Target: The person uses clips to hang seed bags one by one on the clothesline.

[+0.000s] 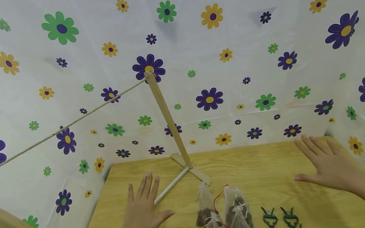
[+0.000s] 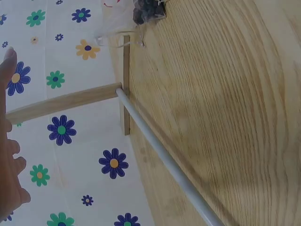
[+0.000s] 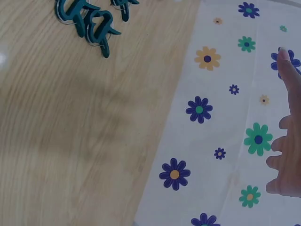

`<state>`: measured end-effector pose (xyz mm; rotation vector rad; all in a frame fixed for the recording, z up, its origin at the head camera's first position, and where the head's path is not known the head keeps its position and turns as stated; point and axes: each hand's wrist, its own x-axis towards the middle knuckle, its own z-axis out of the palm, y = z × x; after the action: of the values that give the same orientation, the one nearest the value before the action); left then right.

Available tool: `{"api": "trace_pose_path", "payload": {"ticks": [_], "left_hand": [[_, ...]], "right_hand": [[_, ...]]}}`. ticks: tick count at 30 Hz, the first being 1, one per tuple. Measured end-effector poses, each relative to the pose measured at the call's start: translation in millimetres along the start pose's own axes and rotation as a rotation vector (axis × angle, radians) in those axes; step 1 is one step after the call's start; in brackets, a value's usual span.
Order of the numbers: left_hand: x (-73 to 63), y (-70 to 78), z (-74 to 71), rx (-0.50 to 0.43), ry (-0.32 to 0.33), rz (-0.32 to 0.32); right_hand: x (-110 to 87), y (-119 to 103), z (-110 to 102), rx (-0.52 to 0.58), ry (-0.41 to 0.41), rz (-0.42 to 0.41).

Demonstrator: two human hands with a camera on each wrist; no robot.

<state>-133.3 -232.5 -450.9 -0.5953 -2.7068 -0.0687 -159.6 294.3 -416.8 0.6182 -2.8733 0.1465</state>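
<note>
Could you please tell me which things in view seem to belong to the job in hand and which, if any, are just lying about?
Probably for the job:
wooden stand
rope strung from it
filled mesh bags
green clips

Probably just surroundings:
flower-print sheet
wooden table
Nothing looks plainly stray.

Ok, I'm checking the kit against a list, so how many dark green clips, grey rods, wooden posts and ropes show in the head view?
Dark green clips: 4, two cut off by the bottom edge
Grey rod: 1
Wooden posts: 2
Rope: 1
Total: 8
</note>
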Motion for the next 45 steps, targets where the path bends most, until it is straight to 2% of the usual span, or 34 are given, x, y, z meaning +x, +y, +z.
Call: {"api": "trace_pose_path", "payload": {"ticks": [9,14,20,25,29,35,38,40,43,45], "left_hand": [[-15.6,-15.2,-5.9,0.017,-0.011,-0.064],[-26.1,-22.9,-10.8,0.009,0.029,-0.098],[-38.3,-33.6,-13.3,0.019,0.074,-0.135],[-50.2,-40.8,-14.2,0.042,0.096,-0.160],[-57.4,-45.7,-19.1,0.041,0.129,-0.181],[-65.0,-52.0,-33.0,0.070,0.036,-0.237],[-68.3,-54.7,-36.8,0.091,0.035,-0.253],[-70.2,-54.4,-40.3,0.091,0.015,-0.295],[-72.6,-54.1,-48.1,0.065,-0.095,-0.391],[-72.7,-56.7,-54.3,0.024,-0.231,-0.472]], "right_hand": [[32.7,-16,-5,0.017,-0.008,-0.041],[56.8,-25,-10,-0.009,-0.022,-0.069],[85.5,-36,-15,-0.013,-0.076,-0.085],[107.6,-51,-14,-0.024,-0.071,-0.140],[123.8,-63,-9,-0.079,-0.044,-0.203],[146.7,-79,-5,-0.125,-0.024,-0.267],[157.7,-88,-7,-0.123,-0.035,-0.271],[165.4,-94,-9,-0.129,-0.046,-0.268],[177.9,-106,-12,-0.121,-0.049,-0.273],[186.2,-115,-11,-0.109,-0.047,-0.282]]}}
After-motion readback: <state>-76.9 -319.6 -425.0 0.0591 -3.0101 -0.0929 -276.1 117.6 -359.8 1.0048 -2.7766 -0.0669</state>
